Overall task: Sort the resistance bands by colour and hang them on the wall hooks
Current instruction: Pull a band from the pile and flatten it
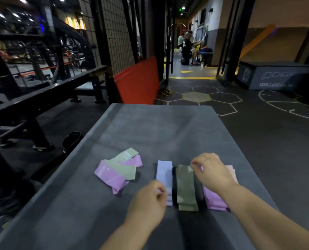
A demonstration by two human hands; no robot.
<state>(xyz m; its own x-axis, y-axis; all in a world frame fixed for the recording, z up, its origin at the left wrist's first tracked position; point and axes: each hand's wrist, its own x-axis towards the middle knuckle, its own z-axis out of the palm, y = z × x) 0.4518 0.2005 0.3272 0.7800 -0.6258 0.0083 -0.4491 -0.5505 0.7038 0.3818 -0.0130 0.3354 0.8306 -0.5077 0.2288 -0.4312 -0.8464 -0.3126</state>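
Left hand pinches lilac bands by their near edge.

On the tabletop, a loose heap of resistance bands lies left of three side-by-side stacks.

Dim indoor light comes from small ceiling spots at upper left, the view is softly blurred throughout, and straight lines bow at the wide-angle edges.

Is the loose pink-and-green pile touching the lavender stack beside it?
Apart. The head view shows a bare strip of grey mat running between the loose pile and the lavender stack, so no edge of one meets the other.
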